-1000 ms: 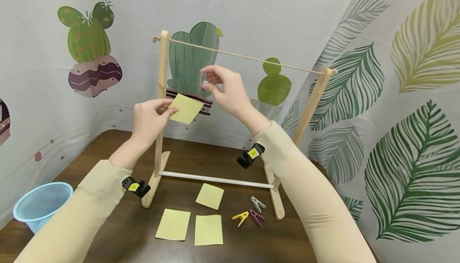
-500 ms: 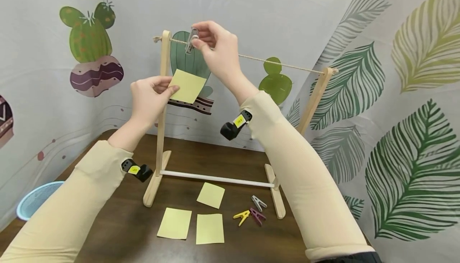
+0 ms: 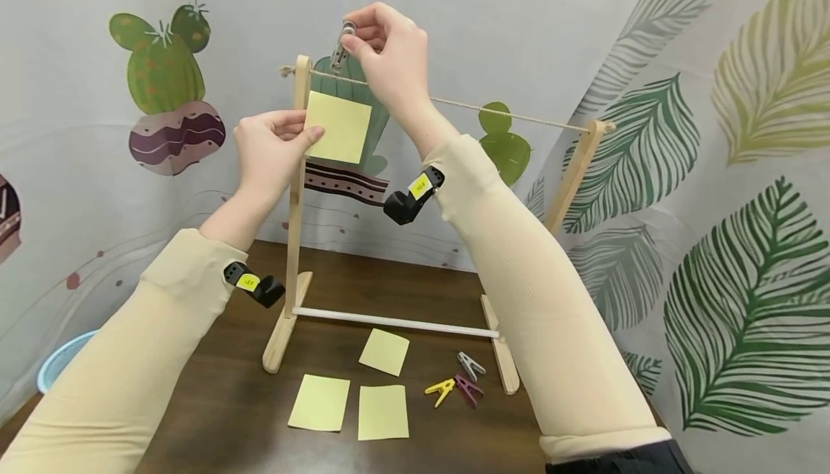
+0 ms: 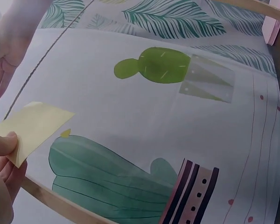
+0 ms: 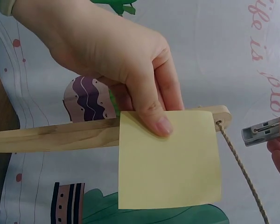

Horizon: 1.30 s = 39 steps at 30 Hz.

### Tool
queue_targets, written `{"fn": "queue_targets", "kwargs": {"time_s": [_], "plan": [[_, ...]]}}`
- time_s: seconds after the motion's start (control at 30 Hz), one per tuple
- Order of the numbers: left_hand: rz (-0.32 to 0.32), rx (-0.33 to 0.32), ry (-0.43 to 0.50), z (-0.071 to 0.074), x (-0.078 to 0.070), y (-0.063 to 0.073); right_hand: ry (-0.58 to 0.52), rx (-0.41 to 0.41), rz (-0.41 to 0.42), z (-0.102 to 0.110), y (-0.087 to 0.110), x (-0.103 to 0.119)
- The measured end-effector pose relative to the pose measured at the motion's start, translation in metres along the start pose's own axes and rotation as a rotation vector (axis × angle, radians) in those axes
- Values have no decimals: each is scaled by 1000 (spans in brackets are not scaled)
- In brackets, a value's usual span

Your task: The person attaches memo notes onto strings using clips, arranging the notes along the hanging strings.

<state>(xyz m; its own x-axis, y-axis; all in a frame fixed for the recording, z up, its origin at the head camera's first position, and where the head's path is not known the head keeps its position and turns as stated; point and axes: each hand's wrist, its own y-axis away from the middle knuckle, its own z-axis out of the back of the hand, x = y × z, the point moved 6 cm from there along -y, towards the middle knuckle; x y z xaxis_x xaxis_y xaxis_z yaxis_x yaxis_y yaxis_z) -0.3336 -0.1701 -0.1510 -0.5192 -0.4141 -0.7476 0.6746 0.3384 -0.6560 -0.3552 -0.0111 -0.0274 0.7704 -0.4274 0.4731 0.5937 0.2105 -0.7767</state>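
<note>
Between thumb and fingers, my left hand (image 3: 269, 146) pinches a yellow sticky note (image 3: 340, 128) by its left edge. The note is upright, just below the rope (image 3: 519, 114) near its left end. In the right wrist view the note (image 5: 170, 163) overlaps the wooden post (image 5: 51, 137). My right hand (image 3: 395, 56) pinches a grey clothespin (image 3: 342, 47) above the rope, its tip pointing down close to the line. The right wrist view shows this clothespin (image 5: 261, 131) beside the rope (image 5: 242, 170), at the post's top end.
On the brown table (image 3: 227, 387) lie three more sticky notes (image 3: 319, 402), with a yellow clothespin (image 3: 441, 390), a purple clothespin (image 3: 468, 390) and a grey clothespin (image 3: 470, 366) at their right. A white bar (image 3: 395, 323) joins the frame's feet. A blue basket (image 3: 61, 359) is partly behind the left sleeve.
Both hands have risen. The left hand has brought the note up to just under the rope and turned it upright. The right hand has lifted the clothespin above the rope.
</note>
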Motion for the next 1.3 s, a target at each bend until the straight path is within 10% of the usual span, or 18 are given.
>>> {"fn": "queue_targets", "kwargs": {"time_s": [1.3], "plan": [[103, -52, -8, -9, -7, 2, -32, 135, -275, -1, -7, -27]]}}
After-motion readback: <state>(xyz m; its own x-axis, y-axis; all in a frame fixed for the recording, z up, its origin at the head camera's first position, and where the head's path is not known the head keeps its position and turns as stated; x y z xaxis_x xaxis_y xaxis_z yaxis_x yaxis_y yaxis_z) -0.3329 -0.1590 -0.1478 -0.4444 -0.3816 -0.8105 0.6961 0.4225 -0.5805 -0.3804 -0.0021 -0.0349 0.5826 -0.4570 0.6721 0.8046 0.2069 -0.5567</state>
